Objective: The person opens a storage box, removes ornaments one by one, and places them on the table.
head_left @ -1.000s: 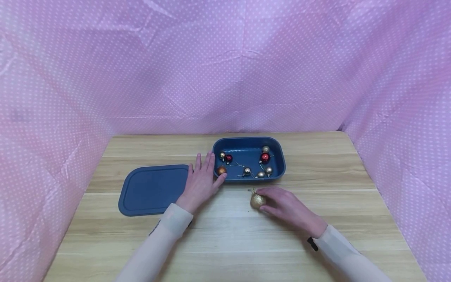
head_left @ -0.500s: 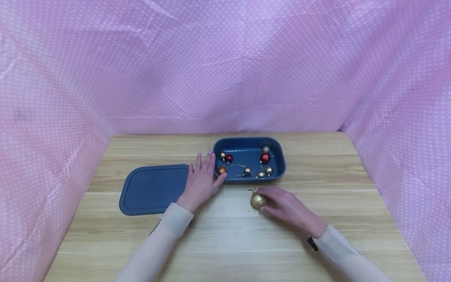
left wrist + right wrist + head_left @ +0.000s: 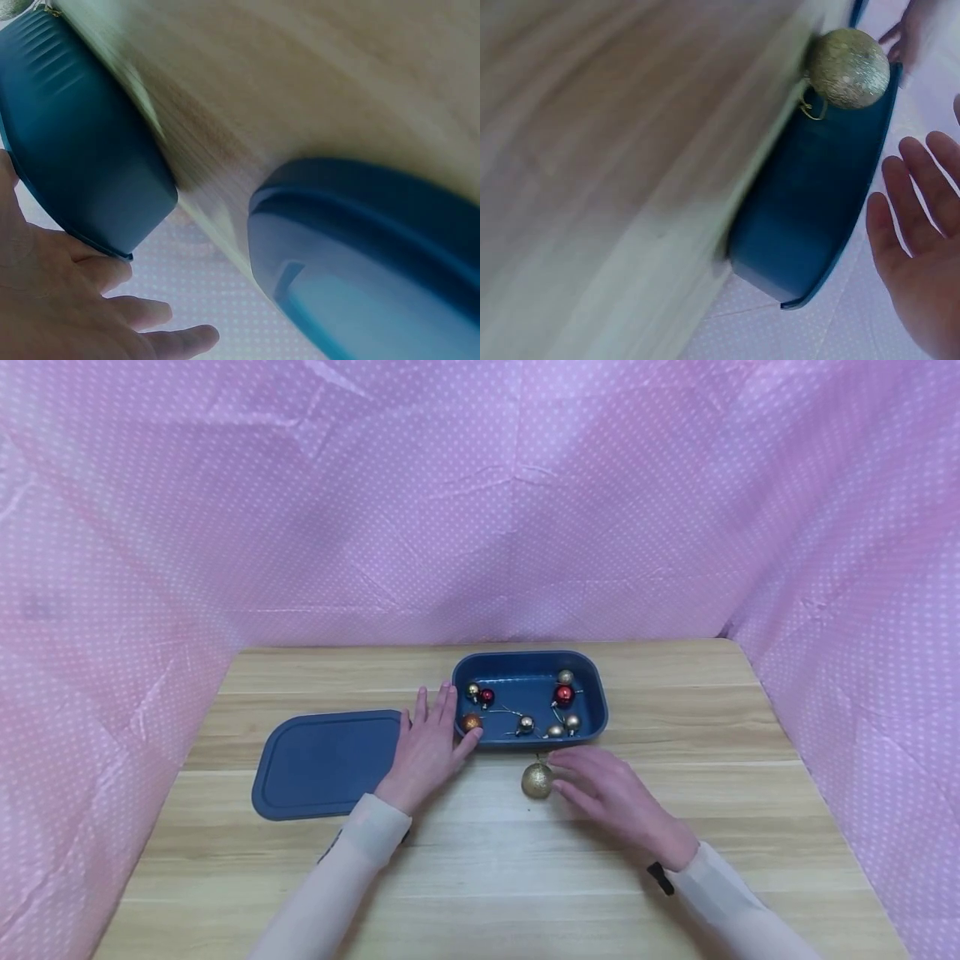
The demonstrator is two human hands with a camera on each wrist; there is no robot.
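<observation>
A gold glitter ball (image 3: 537,782) with a loop on top rests on the wooden table in front of the blue box (image 3: 529,745). My right hand (image 3: 618,797) is just to its right, fingers spread and relaxed; in the right wrist view the hand (image 3: 922,255) stands apart from the ball (image 3: 850,68). My left hand (image 3: 427,756) lies at the box's left end with straight fingers, its thumb by the near left corner. The left wrist view shows that hand (image 3: 82,300) against the box's rim (image 3: 82,238). Several small gold, red and orange balls lie inside the box.
A blue lid (image 3: 326,766) lies flat on the table (image 3: 480,877), left of the box and partly behind my left hand. Pink dotted cloth (image 3: 480,527) hangs behind the table and along both sides.
The gold ball has shifted slightly left, and my right hand has let go of it, its fingers now apart from it. My left hand has stayed in place.
</observation>
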